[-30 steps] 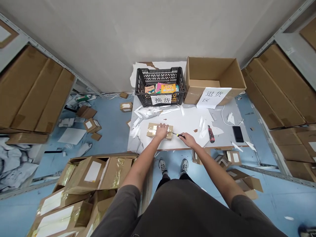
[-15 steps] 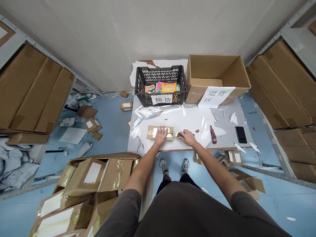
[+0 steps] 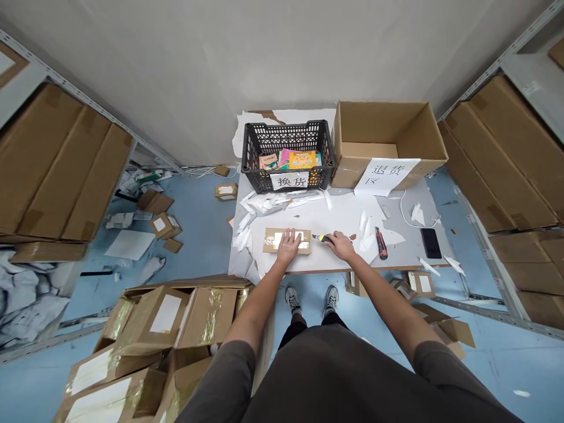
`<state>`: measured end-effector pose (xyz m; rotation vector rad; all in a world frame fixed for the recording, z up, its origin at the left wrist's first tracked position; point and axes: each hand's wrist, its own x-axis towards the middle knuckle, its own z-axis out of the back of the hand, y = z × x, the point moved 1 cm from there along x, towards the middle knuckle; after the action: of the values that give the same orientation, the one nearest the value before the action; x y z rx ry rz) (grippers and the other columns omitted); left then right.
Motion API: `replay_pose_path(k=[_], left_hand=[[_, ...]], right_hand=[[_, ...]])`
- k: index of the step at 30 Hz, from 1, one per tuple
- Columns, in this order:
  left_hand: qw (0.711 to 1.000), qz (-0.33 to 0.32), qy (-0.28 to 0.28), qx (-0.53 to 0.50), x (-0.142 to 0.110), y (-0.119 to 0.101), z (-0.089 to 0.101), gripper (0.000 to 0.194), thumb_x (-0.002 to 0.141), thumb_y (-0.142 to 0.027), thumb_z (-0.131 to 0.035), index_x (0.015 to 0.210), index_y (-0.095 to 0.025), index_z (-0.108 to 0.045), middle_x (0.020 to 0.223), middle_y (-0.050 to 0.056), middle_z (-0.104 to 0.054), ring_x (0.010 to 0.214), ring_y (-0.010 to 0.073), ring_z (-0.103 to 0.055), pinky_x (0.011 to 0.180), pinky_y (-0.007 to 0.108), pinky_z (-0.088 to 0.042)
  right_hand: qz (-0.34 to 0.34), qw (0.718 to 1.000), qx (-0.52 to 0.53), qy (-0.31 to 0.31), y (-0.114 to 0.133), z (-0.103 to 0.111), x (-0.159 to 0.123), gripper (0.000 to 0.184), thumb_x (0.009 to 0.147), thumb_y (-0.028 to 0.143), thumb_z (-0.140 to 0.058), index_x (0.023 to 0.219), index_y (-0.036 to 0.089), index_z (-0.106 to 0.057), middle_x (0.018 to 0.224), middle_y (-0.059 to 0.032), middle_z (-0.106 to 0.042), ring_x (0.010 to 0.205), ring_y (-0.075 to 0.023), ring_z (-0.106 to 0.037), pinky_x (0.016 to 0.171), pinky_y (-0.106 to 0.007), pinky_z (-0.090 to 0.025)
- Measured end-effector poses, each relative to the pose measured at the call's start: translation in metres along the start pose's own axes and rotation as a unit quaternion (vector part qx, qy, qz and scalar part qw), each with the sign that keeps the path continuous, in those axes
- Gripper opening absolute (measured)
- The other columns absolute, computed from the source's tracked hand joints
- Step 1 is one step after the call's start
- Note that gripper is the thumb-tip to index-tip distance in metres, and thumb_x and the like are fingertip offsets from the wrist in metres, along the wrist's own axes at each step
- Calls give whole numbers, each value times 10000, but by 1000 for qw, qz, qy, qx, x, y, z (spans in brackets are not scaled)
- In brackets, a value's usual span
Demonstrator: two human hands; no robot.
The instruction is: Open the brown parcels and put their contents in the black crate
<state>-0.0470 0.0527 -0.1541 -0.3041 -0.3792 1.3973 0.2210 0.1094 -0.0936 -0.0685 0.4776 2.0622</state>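
Observation:
A small cardboard box point(image 3: 270, 241) with a white label lies flat near the table's front edge. My left hand point(image 3: 288, 245) rests on top of it, fingers spread over the label. In my right hand point(image 3: 340, 244) is a yellow-and-black utility knife point(image 3: 325, 238), its blade pointing left towards the box's right end, with a small gap between them. A red-and-black utility knife point(image 3: 381, 243) lies on the table to the right of my right hand.
Behind the box stand a black plastic crate point(image 3: 287, 154) holding colourful booklets and a large open carton point(image 3: 390, 154) with a paper sign. Paper scraps point(image 3: 282, 201) litter the table point(image 3: 335, 214). A phone point(image 3: 430, 243) lies at right; a big carton of parcels point(image 3: 176, 284) stands at lower left.
The yellow-and-black knife has moved right, away from the box's right end, and more of its blade shows. My left hand stays on the box.

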Motion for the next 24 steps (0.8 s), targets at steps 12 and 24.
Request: replay_pose_path(k=[12, 24], left_hand=[[988, 155, 11, -14, 12, -42, 39, 443, 1083, -382, -427, 1412, -224, -677, 1651, 156, -496, 1585, 369, -357, 1276, 602, -298], [985, 112, 128, 41, -15, -8, 77, 822, 938, -710, -617, 1620, -271, -486, 1753, 120, -329, 1639, 433, -164, 1291, 617, -234]], right_hand=[[-318, 761, 536, -182, -47, -13, -44, 609, 931, 848, -426, 1018, 253, -528, 633, 29, -597, 530, -190, -595, 563, -306, -501], [-363, 821, 415, -148, -94, -94, -23, 509, 899, 704, -518, 652, 270, -416, 612, 9, -522, 658, -191, -532, 616, -292, -404]])
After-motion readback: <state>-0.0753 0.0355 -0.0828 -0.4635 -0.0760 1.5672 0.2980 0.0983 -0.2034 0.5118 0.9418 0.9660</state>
